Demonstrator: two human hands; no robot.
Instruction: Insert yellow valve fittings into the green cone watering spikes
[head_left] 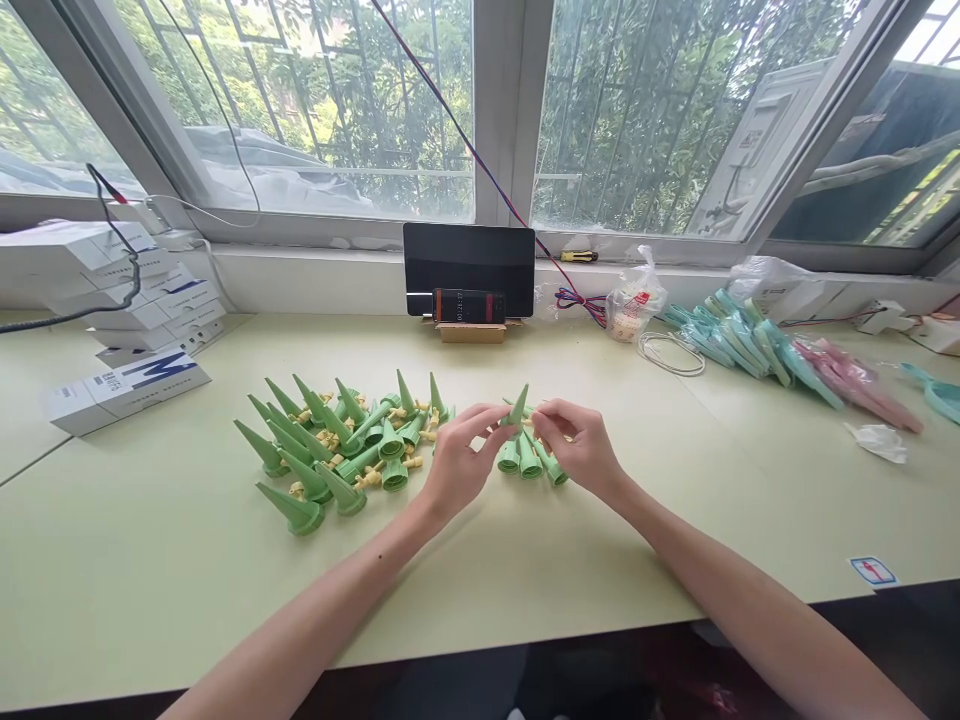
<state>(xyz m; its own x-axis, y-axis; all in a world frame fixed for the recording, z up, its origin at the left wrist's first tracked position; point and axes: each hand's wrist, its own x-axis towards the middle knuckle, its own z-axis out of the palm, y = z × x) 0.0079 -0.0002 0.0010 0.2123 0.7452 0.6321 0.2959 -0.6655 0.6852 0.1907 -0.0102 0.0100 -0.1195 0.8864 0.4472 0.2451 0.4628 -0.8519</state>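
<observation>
My left hand [466, 452] pinches a green plastic plant watering spike [519, 403], its pointed tip upward. Close on its right, my right hand [576, 440] has its thumb and fingertips pressed together at the spike's side; whatever they hold is too small and covered to make out. Below and between the hands lie several green spikes [530, 462] with their round open ends toward me. To the left of my left hand spreads a pile of similar green spikes [345, 490], many fitted with small yellow valve pieces [367, 479].
A phone [470, 306] leans against a dark tablet [469, 262] on a cardboard stand. White boxes [127, 388] are stacked at left. On the right are a plastic-bagged cup [634, 305], a coiled white cable [671, 354], teal packets [750, 335] and pink packets [855, 380].
</observation>
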